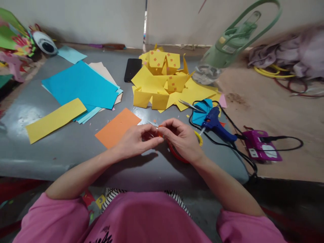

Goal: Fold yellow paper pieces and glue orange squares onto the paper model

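My left hand (138,138) and my right hand (182,138) meet fingertip to fingertip above the table's front part. Pinched between them is a small orange paper piece (161,131), mostly covered by the fingers. Under my right hand lies a pair of scissors with a red handle (174,153); its blade tip (152,124) shows beyond the fingers. An orange paper sheet (118,127) lies flat just left of my left hand. Close to my right hand, a yellow handle loop (198,137) is partly visible.
Yellow folded paper shapes (158,81) stand at the back by a black phone (133,69). Blue sheets (81,84) and a yellow strip (55,120) lie left. On the right are a blue glue gun (217,125), its cord, a purple power strip (262,145) and a green bottle (222,50).
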Available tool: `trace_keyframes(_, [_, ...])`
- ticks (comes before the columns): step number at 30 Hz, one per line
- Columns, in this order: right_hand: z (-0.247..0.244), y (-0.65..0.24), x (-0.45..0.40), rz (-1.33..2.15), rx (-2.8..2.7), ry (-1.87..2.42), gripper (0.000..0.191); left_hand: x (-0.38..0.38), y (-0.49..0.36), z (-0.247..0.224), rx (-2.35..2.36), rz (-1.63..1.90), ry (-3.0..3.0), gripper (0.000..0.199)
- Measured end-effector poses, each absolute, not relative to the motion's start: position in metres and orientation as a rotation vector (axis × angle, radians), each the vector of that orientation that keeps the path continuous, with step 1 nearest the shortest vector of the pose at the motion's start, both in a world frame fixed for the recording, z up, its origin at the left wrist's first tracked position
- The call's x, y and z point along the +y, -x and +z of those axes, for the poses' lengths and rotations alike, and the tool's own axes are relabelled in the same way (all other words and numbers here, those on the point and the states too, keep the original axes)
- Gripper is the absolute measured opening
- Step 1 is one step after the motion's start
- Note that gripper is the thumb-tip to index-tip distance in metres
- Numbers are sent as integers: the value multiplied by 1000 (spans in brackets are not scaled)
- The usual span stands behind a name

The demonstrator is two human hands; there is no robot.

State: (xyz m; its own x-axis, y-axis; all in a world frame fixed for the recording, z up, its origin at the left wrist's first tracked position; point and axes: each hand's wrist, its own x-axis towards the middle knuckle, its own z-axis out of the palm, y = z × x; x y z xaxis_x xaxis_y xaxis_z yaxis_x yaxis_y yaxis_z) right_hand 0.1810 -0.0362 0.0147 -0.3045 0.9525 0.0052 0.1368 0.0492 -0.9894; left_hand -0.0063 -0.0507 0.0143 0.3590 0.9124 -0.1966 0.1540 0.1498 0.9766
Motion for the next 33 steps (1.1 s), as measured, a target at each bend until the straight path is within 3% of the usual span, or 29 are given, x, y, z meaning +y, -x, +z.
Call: trace_keyframes(33, [13,-180,-36,1439,-1474,1156,30,-50,5,6,1138,754,-1367,22])
